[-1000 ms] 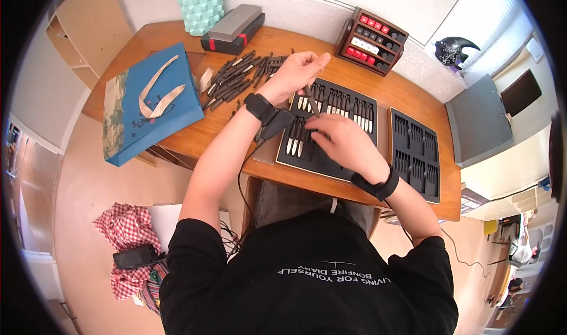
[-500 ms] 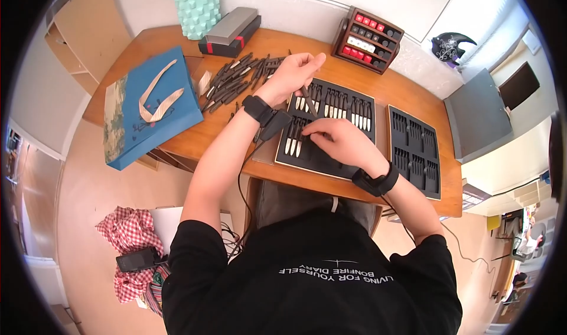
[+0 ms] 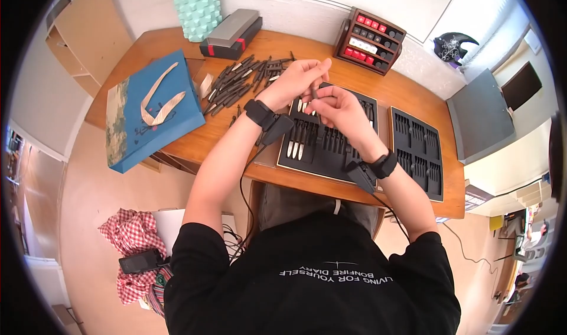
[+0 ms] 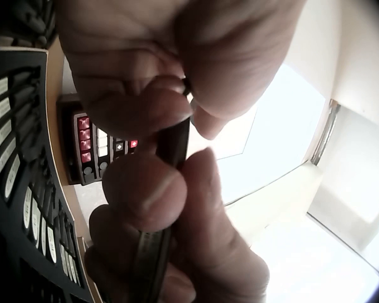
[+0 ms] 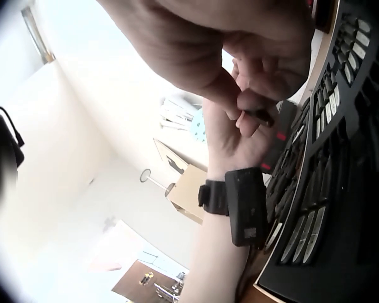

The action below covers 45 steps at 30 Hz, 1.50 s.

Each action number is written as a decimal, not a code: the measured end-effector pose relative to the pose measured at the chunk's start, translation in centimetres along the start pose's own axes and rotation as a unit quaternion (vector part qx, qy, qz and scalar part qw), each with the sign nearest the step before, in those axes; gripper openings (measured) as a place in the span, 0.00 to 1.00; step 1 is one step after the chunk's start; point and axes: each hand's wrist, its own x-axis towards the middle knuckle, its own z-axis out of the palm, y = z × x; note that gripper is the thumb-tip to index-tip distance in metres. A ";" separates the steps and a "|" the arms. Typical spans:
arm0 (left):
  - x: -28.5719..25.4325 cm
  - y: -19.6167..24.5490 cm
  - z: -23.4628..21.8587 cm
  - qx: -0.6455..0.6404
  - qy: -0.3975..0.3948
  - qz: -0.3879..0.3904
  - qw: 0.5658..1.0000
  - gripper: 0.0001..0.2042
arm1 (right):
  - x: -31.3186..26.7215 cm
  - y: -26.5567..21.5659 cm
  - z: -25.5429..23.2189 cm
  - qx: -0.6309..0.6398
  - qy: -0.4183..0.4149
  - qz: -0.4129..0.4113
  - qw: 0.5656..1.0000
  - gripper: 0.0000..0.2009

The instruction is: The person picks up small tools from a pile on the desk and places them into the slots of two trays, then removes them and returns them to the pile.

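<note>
My left hand [image 3: 293,81] and right hand [image 3: 347,116] meet above the upper part of a black tray [image 3: 322,162]. Both hold one slim dark-handled knife [image 4: 174,142], a light strip showing on its lower part in the left wrist view. The left fingers grip its upper end, while the right thumb and fingers pinch it lower down. Fingers hide much of it. Knives with pale blades [image 3: 295,149] lie in the tray's lower left compartment, and others fill upper compartments partly covered by my hands.
A second black tray [image 3: 436,188] with dark forks stands to the right. Left of my hands lies a loose pile of dark-handled cutlery [image 3: 227,87], near a blue gift bag [image 3: 177,107]. Behind are a grey box [image 3: 236,26] and a wooden rack [image 3: 369,45] of red, black and white cubes.
My right hand has moved up from low over the black tray to the knife in my left hand and now pinches it too. The left hand has stayed nearly in place.
</note>
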 end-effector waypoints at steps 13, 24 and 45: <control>0.1 -0.2 -0.1 -0.001 -0.072 0.031 0.997 0.13 | -0.5 0.4 -2.5 -0.039 -0.014 0.018 0.999 0.08; 0.2 -0.4 -0.1 0.012 -0.049 0.021 0.998 0.13 | -0.7 2.8 -1.1 -0.259 -0.069 0.020 0.963 0.13; 0.2 -0.4 -0.1 0.017 -0.056 0.029 0.998 0.14 | -7.5 1.9 2.2 -0.591 -0.106 -0.298 0.742 0.22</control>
